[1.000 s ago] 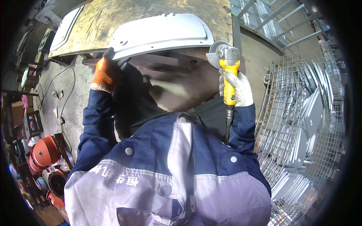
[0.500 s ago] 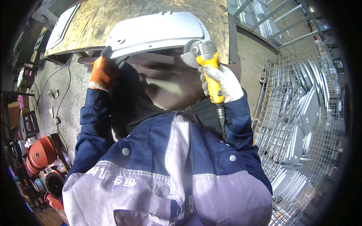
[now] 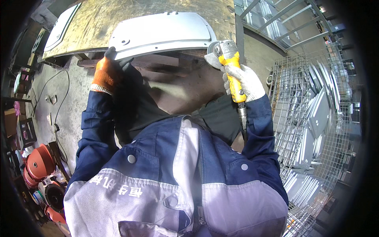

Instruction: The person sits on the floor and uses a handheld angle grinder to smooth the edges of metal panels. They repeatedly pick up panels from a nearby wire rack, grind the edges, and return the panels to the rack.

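A curved, light grey metal panel (image 3: 162, 33) with small holes lies at the near edge of the worn workbench (image 3: 98, 23). My left hand (image 3: 108, 73), in an orange glove with dark fingertips, grips the panel's near left corner. In a whitish glove, my right hand (image 3: 246, 81) is closed round the yellow body of an angle grinder (image 3: 235, 85). The grinder's disc and guard are at the panel's right end; whether the disc touches the metal I cannot tell. A hose runs from the tool's rear end down beside my right sleeve.
A wire mesh cage (image 3: 292, 114) holding several flat metal plates stands on the right. Another metal rack (image 3: 272, 23) is at the far right. One more panel (image 3: 61, 27) lies on the bench's left. A cable (image 3: 57, 114) and orange-red round parts (image 3: 40, 161) are at left.
My right hand has carried the grinder rightward, along the panel's near edge to its right end. The left hand keeps its hold on the corner, and the panel stays nearly where it was.
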### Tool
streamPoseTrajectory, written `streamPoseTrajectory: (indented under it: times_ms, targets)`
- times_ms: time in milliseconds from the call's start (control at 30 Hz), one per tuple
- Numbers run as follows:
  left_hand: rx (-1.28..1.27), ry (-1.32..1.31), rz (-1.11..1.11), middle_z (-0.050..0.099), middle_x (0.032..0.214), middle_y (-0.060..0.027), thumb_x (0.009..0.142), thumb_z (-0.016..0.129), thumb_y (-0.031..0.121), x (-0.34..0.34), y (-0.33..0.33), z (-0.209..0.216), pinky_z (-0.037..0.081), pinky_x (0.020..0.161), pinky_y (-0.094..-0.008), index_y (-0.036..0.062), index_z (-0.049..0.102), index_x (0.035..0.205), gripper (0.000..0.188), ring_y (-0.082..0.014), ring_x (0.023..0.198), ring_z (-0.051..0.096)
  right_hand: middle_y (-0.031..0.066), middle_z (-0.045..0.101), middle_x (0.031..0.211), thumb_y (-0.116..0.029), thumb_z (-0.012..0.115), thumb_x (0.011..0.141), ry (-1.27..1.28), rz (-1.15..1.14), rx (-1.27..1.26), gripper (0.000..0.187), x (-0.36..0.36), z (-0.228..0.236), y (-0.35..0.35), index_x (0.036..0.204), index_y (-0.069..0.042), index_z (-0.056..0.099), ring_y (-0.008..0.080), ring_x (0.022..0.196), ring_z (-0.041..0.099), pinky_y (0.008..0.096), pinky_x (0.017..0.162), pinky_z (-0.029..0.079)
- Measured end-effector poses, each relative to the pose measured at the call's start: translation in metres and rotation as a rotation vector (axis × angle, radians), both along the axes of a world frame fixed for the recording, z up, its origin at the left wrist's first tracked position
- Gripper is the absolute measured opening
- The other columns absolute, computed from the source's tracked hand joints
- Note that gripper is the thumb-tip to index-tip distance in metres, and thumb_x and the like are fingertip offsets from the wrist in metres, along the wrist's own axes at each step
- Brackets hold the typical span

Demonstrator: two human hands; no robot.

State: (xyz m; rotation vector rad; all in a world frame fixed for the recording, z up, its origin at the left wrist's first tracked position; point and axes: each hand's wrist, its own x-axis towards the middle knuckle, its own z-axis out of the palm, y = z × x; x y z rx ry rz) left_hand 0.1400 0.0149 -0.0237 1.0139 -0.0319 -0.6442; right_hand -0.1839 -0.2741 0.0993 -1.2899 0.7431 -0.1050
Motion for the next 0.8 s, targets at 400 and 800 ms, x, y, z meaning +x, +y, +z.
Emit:
streamPoseTrajectory:
  times_ms: [400, 800]
  targets:
    - [0.337, -0.627, 0.002, 0.069, 0.088, -0.0161, 0.08, 0.071, 0.026, 0.018, 0.005, -0.034, 0.05, 0.087, -0.0308, -0.0071, 0.06, 0.109, 0.045, -0.0287, 0.091, 0.066, 0.0069, 0.06, 0.078, -0.027, 0.07, 0.084, 0.028, 0.067, 0.073, 0.039, 0.005, -0.014, 0.007, 0.108, -0.001, 0.055, 0.0138, 0.057, 0.059, 0.0261, 0.049, 0.051]
    - [0.686, -1.174, -0.232, 0.066, 0.088, -0.0128, 0.088, 0.063, 0.023, 0.003, 0.014, -0.007, 0.052, 0.071, -0.0316, -0.0023, 0.06, 0.107, 0.031, -0.0215, 0.078, 0.064, 0.0065, 0.06, 0.076, -0.025, 0.07, 0.083, 0.036, 0.089, 0.124, 0.042, 0.008, -0.029, 0.009, 0.114, -0.002, 0.054, 0.0136, 0.057, 0.059, 0.0258, 0.049, 0.05]
